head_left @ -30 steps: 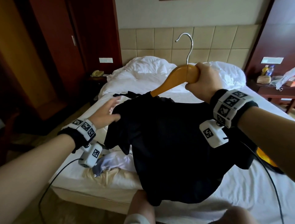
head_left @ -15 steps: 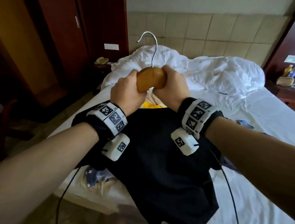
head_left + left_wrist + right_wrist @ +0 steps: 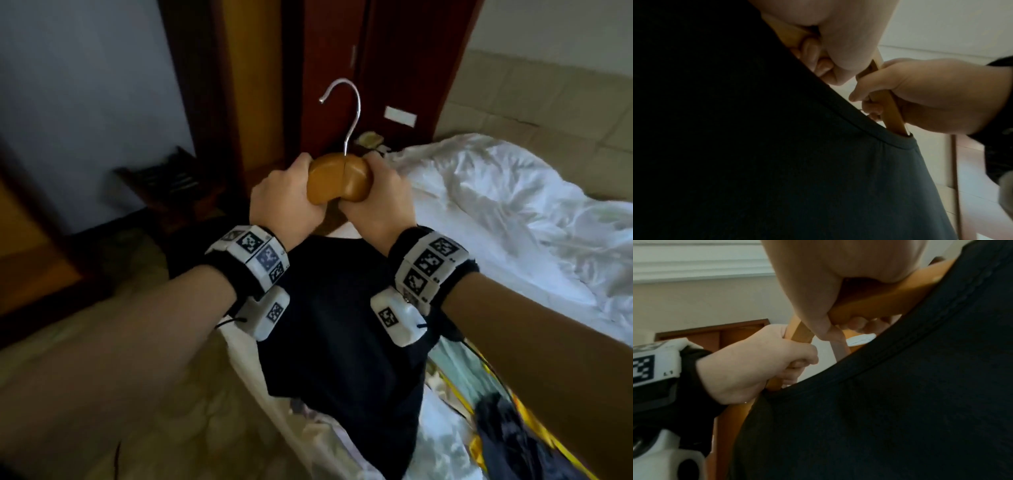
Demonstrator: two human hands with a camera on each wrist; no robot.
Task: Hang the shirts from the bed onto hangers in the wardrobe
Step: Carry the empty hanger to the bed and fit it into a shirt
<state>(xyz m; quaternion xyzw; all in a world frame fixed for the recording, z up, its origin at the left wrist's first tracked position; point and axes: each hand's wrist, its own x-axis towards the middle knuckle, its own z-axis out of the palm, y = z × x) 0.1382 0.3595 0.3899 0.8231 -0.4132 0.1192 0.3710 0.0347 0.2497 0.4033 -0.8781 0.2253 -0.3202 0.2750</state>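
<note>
A black shirt (image 3: 339, 329) hangs from a wooden hanger (image 3: 339, 181) with a metal hook (image 3: 346, 113) pointing up. My left hand (image 3: 284, 202) grips the hanger's left shoulder and my right hand (image 3: 376, 198) grips its right shoulder, both just under the rounded top. In the left wrist view the hanger arm (image 3: 890, 110) runs into the shirt collar (image 3: 869, 128) beside the right hand (image 3: 931, 97). The right wrist view shows the left hand (image 3: 756, 365) wrapped round the other hanger arm (image 3: 799, 334). The dark red wardrobe (image 3: 359, 68) stands straight ahead.
The bed (image 3: 513, 219) with rumpled white bedding lies to the right. More clothes (image 3: 507, 431) lie at its near corner, lower right. A dark luggage rack (image 3: 171, 178) stands on the left by the wall. Beige carpet (image 3: 120, 394) covers the floor below.
My left hand left the shirt's sleeve and took hold of the hanger. The view then swung left from the headboard toward the wardrobe, with the shirt lifted off the bed.
</note>
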